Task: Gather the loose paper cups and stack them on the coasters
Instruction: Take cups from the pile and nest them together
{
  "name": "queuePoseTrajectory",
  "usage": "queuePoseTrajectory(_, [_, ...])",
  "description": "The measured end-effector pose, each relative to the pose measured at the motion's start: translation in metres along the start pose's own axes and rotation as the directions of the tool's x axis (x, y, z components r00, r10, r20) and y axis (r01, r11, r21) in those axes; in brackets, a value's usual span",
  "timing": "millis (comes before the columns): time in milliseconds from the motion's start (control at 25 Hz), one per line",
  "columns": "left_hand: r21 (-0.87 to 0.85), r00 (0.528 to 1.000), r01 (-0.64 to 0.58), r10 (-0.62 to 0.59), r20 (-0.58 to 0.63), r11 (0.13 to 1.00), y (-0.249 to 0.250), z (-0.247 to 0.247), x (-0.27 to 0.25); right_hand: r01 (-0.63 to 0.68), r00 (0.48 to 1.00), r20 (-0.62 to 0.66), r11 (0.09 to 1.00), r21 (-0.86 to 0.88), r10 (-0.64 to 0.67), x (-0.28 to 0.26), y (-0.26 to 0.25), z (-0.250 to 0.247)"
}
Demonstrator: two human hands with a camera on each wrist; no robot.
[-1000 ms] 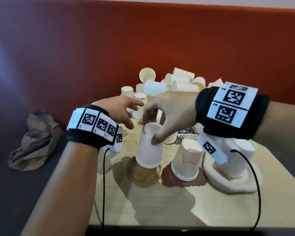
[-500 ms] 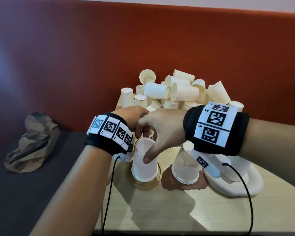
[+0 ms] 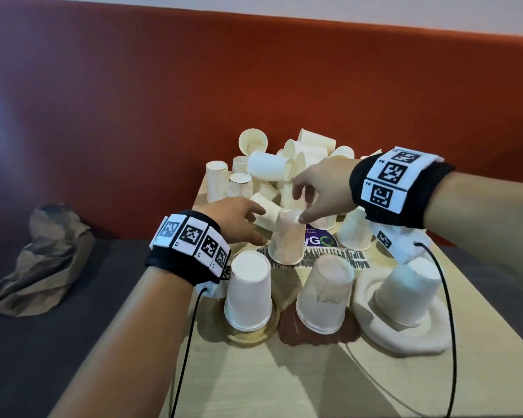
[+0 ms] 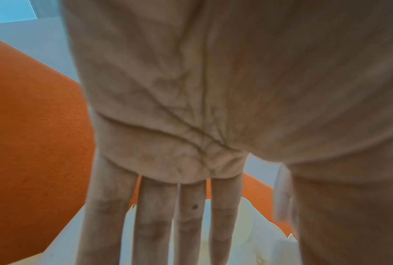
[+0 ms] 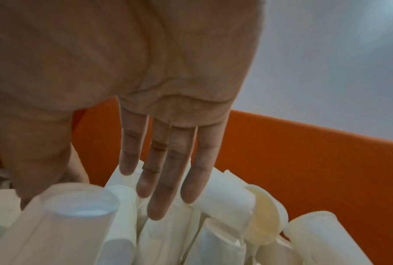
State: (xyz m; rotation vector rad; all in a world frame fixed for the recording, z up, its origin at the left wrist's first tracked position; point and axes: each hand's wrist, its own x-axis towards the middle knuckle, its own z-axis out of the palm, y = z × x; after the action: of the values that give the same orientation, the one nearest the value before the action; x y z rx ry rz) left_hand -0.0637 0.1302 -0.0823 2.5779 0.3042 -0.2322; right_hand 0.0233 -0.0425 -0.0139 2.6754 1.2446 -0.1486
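Where the pale wooden table [image 3: 254, 372] meets a red upholstered seat back, a heap of loose paper cups [image 3: 284, 167] lies jumbled, off-white, some on their sides, some upside down. Nearer the viewer, upside-down cups sit on coasters: one on a round amber coaster [image 3: 248, 334], one with a torn side on a brown coaster [image 3: 320, 336], one on a thick cream coaster [image 3: 405, 336]. Behind these, another inverted cup [image 3: 286, 239] stands on a printed fringed mat [image 3: 329, 251]. From the head view, the right hand [image 3: 320, 191] hovers over this cup, thumb tip touching its upturned base, fingers loosely bent. The left hand [image 3: 233, 218] reaches just beside the cup's left, fingers extended toward the heap. The right wrist view shows what the head view hides: four straight fingers [image 5: 166, 179], close together, over the pile, holding nothing. The left wrist view shows an open palm and straight, slightly spread fingers [image 4: 154, 224], their tips cut off by the frame. A crumpled brown paper bag [image 3: 43, 257] lies on the dark seat at left.
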Motion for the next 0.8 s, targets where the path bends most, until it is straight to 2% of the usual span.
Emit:
queuePoseTrajectory(160, [-0.022,1.0,0.0,0.0,0.007,1.0,-0.004,0.0,0.002,0.026,0.997,0.072,0.999,0.034,-0.029,0.01,-0.002,0.015])
queuePoseTrajectory(360, [-0.026,0.999,-0.033,0.033,-0.002,0.999,-0.006,-0.001,0.005,0.042,0.998,0.051,0.996,0.076,-0.046,0.018,-0.003,0.019])
queuePoseTrajectory(480, [-0.057,0.996,-0.086,0.087,0.009,0.995,-0.006,-0.002,0.002,0.034,0.999,-0.031,0.985,0.169,-0.029,0.015,-0.001,-0.003])
queuePoseTrajectory(640, [-0.25,0.975,-0.207,0.178,-0.134,0.946,-0.001,-0.005,-0.002,0.125,0.989,-0.114,0.944,0.306,-0.094,0.004,-0.007,-0.038])
queuePoseTrajectory(800, [-0.243,0.949,-0.259,0.199,-0.246,0.935,-0.004,-0.007,0.002,0.085,0.994,-0.096,0.929,0.36,-0.053,-0.006,0.012,-0.05])
